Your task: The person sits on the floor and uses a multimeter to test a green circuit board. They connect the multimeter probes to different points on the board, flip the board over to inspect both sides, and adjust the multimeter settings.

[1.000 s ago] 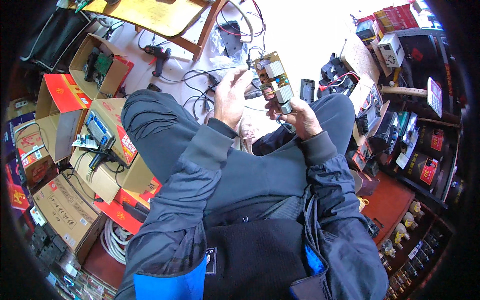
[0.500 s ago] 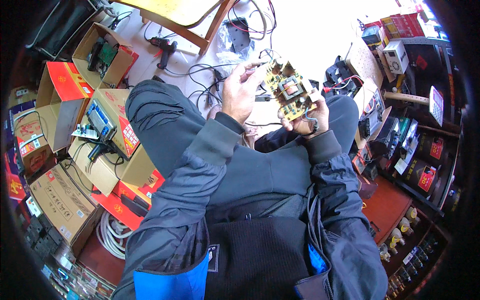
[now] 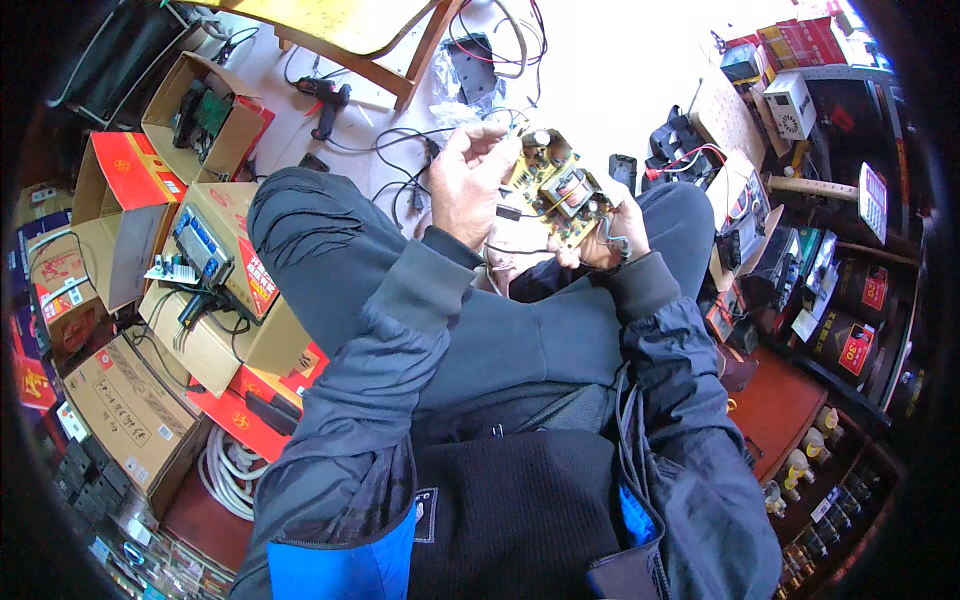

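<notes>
My right hand (image 3: pixel 625 222) is closed round the lower right edge of a yellow circuit board (image 3: pixel 533 183), which is tilted above my lap. A transformer (image 3: pixel 572 192) and several capacitors stand up from the board, and blue wires (image 3: pixel 612 238) come off beside my right fingers. My left hand (image 3: pixel 468 182) is at the board's upper left corner, thumb and fingers pinched together on what looks like a thin wire; its end is too small to make out. A black cable with a dark plug (image 3: pixel 508 213) hangs between my left hand and the board.
Black cables (image 3: pixel 405 160) and a power drill (image 3: pixel 322 103) lie on the floor ahead, near a yellow-topped wooden stool (image 3: pixel 320 25). Open cardboard boxes (image 3: pixel 125 240) with electronics crowd my left. On my right are a black case (image 3: pixel 672 145) and shelves with boxed goods (image 3: pixel 850 340).
The board has shifted slightly left and turned, so it faces me at a different tilt. My left hand has moved a little left with its fingers drawn closer together. My right hand still holds the board.
</notes>
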Demonstrator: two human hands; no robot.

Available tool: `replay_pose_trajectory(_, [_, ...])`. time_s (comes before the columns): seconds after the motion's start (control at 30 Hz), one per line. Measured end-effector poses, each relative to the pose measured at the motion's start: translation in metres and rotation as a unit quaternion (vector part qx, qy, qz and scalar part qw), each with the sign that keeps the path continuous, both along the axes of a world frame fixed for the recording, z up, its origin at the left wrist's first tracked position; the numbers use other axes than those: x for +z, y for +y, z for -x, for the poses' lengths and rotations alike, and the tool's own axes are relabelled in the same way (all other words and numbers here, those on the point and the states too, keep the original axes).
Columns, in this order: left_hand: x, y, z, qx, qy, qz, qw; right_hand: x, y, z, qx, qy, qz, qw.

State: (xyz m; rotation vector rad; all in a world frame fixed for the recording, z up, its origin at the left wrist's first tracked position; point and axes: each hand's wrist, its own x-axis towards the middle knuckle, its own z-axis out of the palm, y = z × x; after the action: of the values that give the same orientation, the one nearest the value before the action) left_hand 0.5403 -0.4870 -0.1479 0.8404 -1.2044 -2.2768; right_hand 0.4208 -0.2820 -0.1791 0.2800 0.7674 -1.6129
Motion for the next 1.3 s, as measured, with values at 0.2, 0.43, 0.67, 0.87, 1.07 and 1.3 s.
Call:
replay_pose_trajectory(0.2, [0.003, -0.002, -0.002, 0.003, 0.007, 0.005, 1.000, -0.013, 0.007, 0.001, 0.019, -0.071, 0.018, 0.997])
replay_pose_trajectory(0.43, [-0.006, -0.003, 0.003, 0.030, 0.006, 0.004, 1.000, -0.030, 0.011, 0.004, 0.067, -0.136, 0.074, 0.986])
replay_pose_trajectory(0.67, [-0.012, -0.008, 0.002, 0.041, -0.033, 0.002, 0.999, -0.034, -0.003, -0.005, 0.057, -0.202, 0.130, 0.969])
replay_pose_trajectory(0.87, [-0.016, -0.014, 0.002, 0.080, -0.037, -0.019, 0.996, -0.055, -0.009, 0.002, 0.097, -0.135, 0.098, 0.981])
replay_pose_trajectory(1.07, [-0.022, -0.020, 0.002, 0.097, -0.042, -0.019, 0.994, -0.071, -0.021, 0.005, 0.098, -0.132, 0.088, 0.982])
replay_pose_trajectory(1.3, [-0.020, -0.018, 0.005, 0.095, -0.042, -0.022, 0.994, -0.095, -0.020, 0.013, 0.139, -0.165, 0.261, 0.941])
